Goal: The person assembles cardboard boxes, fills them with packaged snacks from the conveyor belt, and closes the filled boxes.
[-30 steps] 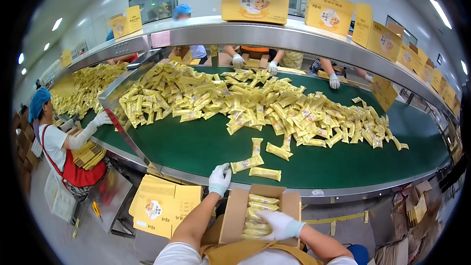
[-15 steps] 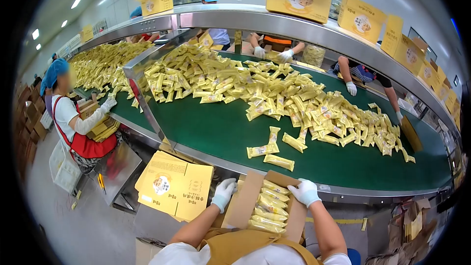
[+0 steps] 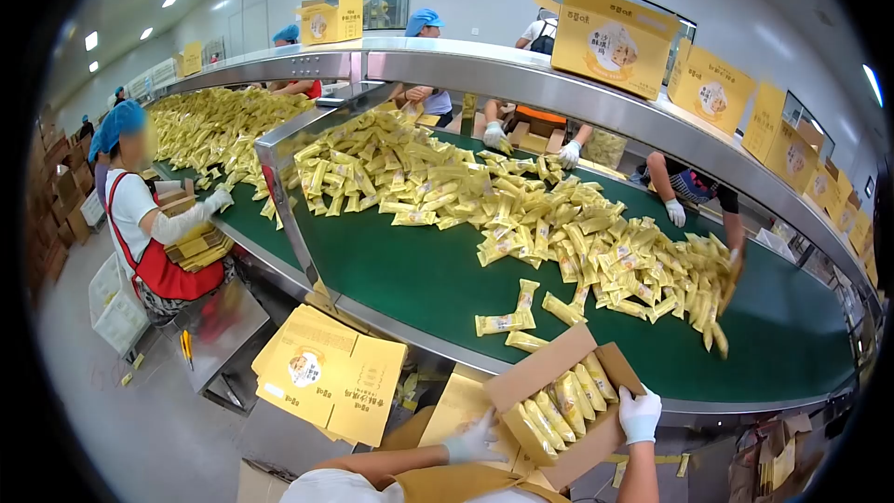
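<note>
An open cardboard box [image 3: 545, 351] with a row of yellow wrapped snack packets [image 3: 566, 402] inside is tilted in front of me, at the near edge of the conveyor. My right hand [image 3: 640, 415], in a white glove, grips the box's right wall. Close to its left side is my left hand [image 3: 473, 440], gloved too and slightly blurred, with fingers stretched out and apart. Yellow card lies beneath that hand. Left of it, a stack of flat yellow printed cartons [image 3: 331, 374] rests on a stand.
A green conveyor belt [image 3: 400, 261] carries a large heap of yellow packets [image 3: 521, 214]. Across it are co-workers' gloved hands [image 3: 675, 212]. A co-worker in a red apron [image 3: 154, 261] stands at left. Yellow boxes [image 3: 615, 42] line the steel shelf above.
The box has moved right and turned in my right hand. My left hand has moved lower and right, towards the box. Across the belt, a co-worker's board has pushed the heap's right end leftward.
</note>
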### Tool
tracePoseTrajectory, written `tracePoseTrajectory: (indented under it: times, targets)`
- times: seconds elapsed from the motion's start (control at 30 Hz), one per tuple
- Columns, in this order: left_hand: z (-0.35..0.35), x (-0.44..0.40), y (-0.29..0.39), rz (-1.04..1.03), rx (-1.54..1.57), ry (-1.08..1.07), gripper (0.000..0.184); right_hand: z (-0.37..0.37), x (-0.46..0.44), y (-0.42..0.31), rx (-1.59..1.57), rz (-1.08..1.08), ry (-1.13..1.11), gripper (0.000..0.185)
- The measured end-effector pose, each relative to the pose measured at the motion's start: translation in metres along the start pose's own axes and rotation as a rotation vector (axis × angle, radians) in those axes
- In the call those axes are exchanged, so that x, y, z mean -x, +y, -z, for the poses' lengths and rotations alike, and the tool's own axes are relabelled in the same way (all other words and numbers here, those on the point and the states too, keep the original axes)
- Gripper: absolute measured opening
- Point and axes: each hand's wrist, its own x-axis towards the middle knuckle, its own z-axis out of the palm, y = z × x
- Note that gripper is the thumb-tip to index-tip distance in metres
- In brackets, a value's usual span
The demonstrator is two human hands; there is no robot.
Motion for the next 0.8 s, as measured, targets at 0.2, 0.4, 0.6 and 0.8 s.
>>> tracePoseTrajectory:
  times: [0.2, 0.4, 0.6, 0.8]
  targets:
    - [-0.041, -0.033, 0.034, -0.38, -0.043, 0.323, 0.144, -0.011, -0.022, 0.006, 0.265, -0.086, -0.151, 0.035]
    - [0.056, -0.085, 0.091, -0.628, 0.312, 0.391, 0.138, 0.01, -0.065, -0.064, -0.108, 0.174, -0.206, 0.033]
    - [0.248, -0.103, 0.271, -0.808, -0.093, 0.611, 0.093, -0.017, -0.206, -0.189, -0.947, 0.29, -0.35, 0.045]
    - [0.416, -0.15, 0.475, -1.1, -0.684, 0.995, 0.047, -0.029, -0.34, -0.351, -0.742, 0.94, -0.036, 0.044]
